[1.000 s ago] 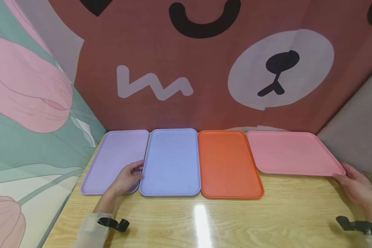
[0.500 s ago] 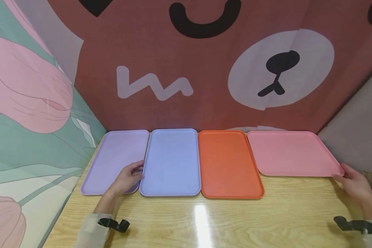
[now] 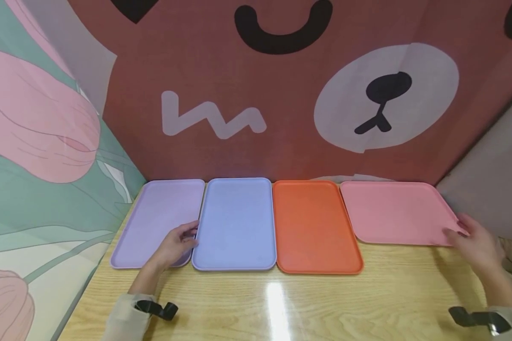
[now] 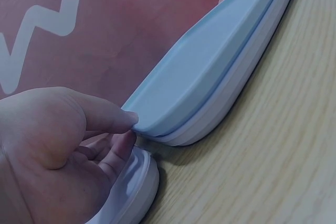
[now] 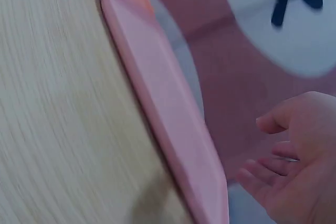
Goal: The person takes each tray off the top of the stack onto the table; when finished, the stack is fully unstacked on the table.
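My left hand [image 3: 170, 248] is at the left edge of the light blue tray [image 3: 234, 222]. In the left wrist view, its thumb lies on the rim of that tray [image 4: 194, 72] and curled fingers sit just under it, pinching the edge. A paler layer shows beneath the blue rim. The forearm crosses the lilac tray [image 3: 162, 213]. At the right, my right hand [image 3: 478, 244] is near the front right corner of the pink tray [image 3: 401, 213], which lies sideways. The right wrist view shows this hand [image 5: 294, 166] apart from the tray, fingers loosely bent, holding nothing.
An orange tray [image 3: 315, 227] lies between the blue and pink ones. All the trays line up along the back of the wooden table [image 3: 222, 303], against a cloth backdrop [image 3: 281, 151] with a bear print. A grey side panel [image 3: 490, 175] stands at the right.
My right hand has let go of the pink tray's front right corner and lifted slightly up and left. The left hand and the trays stay almost in place.
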Motion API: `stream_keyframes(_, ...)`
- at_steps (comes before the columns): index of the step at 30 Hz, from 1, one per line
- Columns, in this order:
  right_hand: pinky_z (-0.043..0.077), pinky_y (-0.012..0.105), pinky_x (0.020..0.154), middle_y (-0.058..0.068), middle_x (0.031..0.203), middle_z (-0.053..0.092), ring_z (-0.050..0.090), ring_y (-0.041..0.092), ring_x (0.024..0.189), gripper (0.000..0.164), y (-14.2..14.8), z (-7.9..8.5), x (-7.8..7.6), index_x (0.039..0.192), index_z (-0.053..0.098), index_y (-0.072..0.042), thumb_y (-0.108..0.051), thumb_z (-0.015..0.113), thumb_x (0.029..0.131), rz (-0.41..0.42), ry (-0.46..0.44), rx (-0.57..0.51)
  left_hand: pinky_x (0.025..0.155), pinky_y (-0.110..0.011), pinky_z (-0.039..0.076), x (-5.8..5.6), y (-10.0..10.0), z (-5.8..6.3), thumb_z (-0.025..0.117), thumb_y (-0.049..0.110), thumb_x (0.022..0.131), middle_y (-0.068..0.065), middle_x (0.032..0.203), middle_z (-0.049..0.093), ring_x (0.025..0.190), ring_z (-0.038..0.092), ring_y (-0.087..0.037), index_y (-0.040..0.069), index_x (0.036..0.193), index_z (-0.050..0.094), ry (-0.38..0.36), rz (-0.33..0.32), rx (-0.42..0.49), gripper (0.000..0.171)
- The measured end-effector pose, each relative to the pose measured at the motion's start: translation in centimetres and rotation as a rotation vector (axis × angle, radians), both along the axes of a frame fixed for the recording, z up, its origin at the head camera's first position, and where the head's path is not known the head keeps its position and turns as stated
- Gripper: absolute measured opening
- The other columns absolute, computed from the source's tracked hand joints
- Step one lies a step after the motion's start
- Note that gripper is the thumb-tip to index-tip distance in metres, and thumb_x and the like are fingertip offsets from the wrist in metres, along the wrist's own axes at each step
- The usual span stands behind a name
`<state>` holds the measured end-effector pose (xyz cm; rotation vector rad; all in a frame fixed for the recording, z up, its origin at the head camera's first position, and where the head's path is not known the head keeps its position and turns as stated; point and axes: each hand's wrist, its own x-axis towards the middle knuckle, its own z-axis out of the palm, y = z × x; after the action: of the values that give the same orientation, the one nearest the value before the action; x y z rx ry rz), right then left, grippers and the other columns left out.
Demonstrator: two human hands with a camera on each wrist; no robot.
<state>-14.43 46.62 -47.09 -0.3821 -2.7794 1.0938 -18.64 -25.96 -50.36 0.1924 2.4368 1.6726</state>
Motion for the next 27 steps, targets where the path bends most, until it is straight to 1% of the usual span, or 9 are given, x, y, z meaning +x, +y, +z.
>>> stream_keyframes(2, 0.053, 0.018, 0.087, 0.035, 0.150, 0.040, 0.055, 0.005, 0.123, 0.068, -1.9, 0.5, -0.3, 0.154, 0.017, 0.015, -0.020, 0.051, 0.106, 0.083, 0.069, -0.026, 0.089, -0.017, 0.051, 0.0, 0.0, 0.1, 0.061, -0.010, 0.093, -0.033, 0.128, 0.057, 0.119, 0.056, -0.042, -0.016, 0.146, 0.040, 0.000, 0.005, -0.002, 0.058)
stream_keyframes(4, 0.044, 0.001, 0.074, 0.009, 0.138, 0.058, 0.046, -0.019, 0.106, 0.065, -4.0, 0.7, -0.6, 0.153, 0.021, 0.015, -0.013, 0.054, 0.105, 0.182, 0.133, -0.095, 0.089, -0.017, 0.051, 0.0, 0.1, 0.1, 0.061, -0.010, 0.092, -0.033, 0.128, 0.057, 0.119, 0.056, -0.042, -0.016, 0.146, 0.040, -0.001, 0.007, -0.006, 0.058)
stream_keyframes(6, 0.044, 0.001, 0.077, -0.020, 0.122, 0.058, 0.043, -0.026, 0.101, 0.063, -6.3, 1.0, -0.8, 0.151, 0.025, 0.017, -0.008, 0.056, 0.104, 0.254, 0.169, -0.134, 0.089, -0.017, 0.051, 0.0, 0.1, 0.2, 0.061, -0.010, 0.092, -0.032, 0.128, 0.057, 0.119, 0.056, -0.041, -0.016, 0.146, 0.040, 0.000, 0.008, -0.012, 0.058)
stream_keyframes(8, 0.045, 0.002, 0.079, -0.037, 0.114, 0.047, 0.048, -0.024, 0.101, 0.060, -8.4, 1.1, -0.9, 0.150, 0.027, 0.018, -0.005, 0.057, 0.103, 0.314, 0.179, -0.183, 0.089, -0.018, 0.051, 0.0, 0.1, 0.2, 0.061, -0.010, 0.092, -0.032, 0.127, 0.057, 0.118, 0.057, -0.042, -0.016, 0.146, 0.040, 0.002, 0.008, -0.015, 0.058)
stream_keyframes(10, 0.047, 0.004, 0.079, -0.032, 0.116, 0.053, 0.053, -0.020, 0.102, 0.058, -10.6, 1.1, -0.9, 0.150, 0.029, 0.018, -0.003, 0.056, 0.103, 0.366, 0.159, -0.228, 0.088, -0.017, 0.051, 0.0, 0.1, 0.2, 0.061, -0.009, 0.093, -0.032, 0.127, 0.058, 0.118, 0.057, -0.041, -0.016, 0.146, 0.040, 0.001, 0.005, -0.019, 0.058)
stream_keyframes(13, 0.050, 0.009, 0.081, -0.005, 0.124, 0.064, 0.059, -0.013, 0.102, 0.055, -13.8, 1.0, -0.7, 0.149, 0.032, 0.017, -0.003, 0.055, 0.103, 0.433, 0.116, -0.313, 0.088, -0.016, 0.050, 0.0, 0.1, 0.2, 0.062, -0.009, 0.092, -0.032, 0.127, 0.058, 0.118, 0.057, -0.041, -0.017, 0.145, 0.041, 0.003, 0.004, -0.018, 0.057)
stream_keyframes(15, 0.051, 0.011, 0.083, 0.019, 0.128, 0.062, 0.063, -0.007, 0.102, 0.053, -16.0, 0.7, -0.6, 0.148, 0.032, 0.018, -0.001, 0.054, 0.103, 0.479, 0.084, -0.395, 0.088, -0.015, 0.050, 0.0, 0.1, 0.1, 0.061, -0.010, 0.092, -0.033, 0.127, 0.058, 0.118, 0.057, -0.041, -0.017, 0.146, 0.040, 0.003, 0.003, -0.017, 0.058)
stream_keyframes(18, 0.054, 0.017, 0.088, 0.038, 0.130, 0.053, 0.067, 0.003, 0.104, 0.054, -19.3, 0.2, -0.3, 0.147, 0.029, 0.022, 0.000, 0.052, 0.104, 0.555, 0.031, -0.542, 0.088, -0.016, 0.050, -0.1, 0.1, 0.1, 0.061, -0.010, 0.092, -0.033, 0.127, 0.058, 0.118, 0.057, -0.041, -0.017, 0.146, 0.040, 0.006, 0.009, -0.015, 0.058)
stream_keyframes(27, 0.055, 0.029, 0.095, 0.039, 0.134, 0.050, 0.066, 0.033, 0.114, 0.057, -26.9, -1.4, -0.2, 0.151, 0.029, 0.017, -0.007, 0.053, 0.105, 0.692, -0.124, -0.741, 0.090, -0.018, 0.051, -0.1, 0.1, 0.1, 0.060, -0.009, 0.093, -0.031, 0.129, 0.057, 0.120, 0.057, -0.038, -0.015, 0.147, 0.039, -0.014, 0.001, -0.016, 0.058)
